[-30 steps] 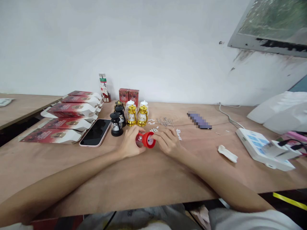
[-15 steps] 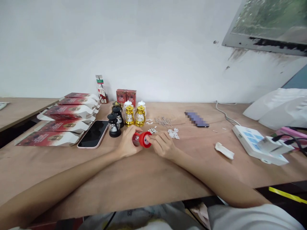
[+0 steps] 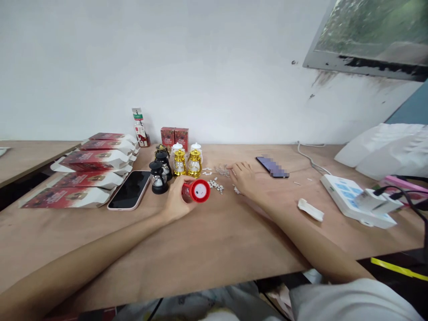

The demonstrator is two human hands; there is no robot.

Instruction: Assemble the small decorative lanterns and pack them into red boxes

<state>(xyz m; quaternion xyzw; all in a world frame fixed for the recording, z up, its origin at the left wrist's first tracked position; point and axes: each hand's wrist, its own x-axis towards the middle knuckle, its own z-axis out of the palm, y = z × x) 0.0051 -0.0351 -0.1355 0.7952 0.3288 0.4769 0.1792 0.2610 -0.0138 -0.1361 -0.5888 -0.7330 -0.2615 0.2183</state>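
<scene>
My left hand [image 3: 176,200] is wrapped round a small red lantern [image 3: 200,191], tipped so that its round base faces me. Inside the red rim the underside looks whitish, with a small dark spot. My right hand [image 3: 244,179] reaches over the table with its fingers stretched out, fingertips beside a small heap of thin metal wire pieces [image 3: 221,170]. Small white round pieces [image 3: 216,186] lie between the two hands. Part of another pile of white pieces [image 3: 236,190] is hidden under the right hand. Gold lanterns [image 3: 194,164] and black lanterns [image 3: 158,178] stand upright beyond the left hand.
Red-and-white cartons [image 3: 96,158] lie in a row at the left, beside a phone [image 3: 129,191]. Two small red boxes [image 3: 181,136] and a bottle [image 3: 141,133] stand near the wall. To the right are another phone [image 3: 267,166], a white scrap [image 3: 310,210] and a power strip [image 3: 354,200].
My right hand has left the lantern's base and moved right and away from me toward the wire pieces. The left hand still holds the lantern, its base now uncovered.
</scene>
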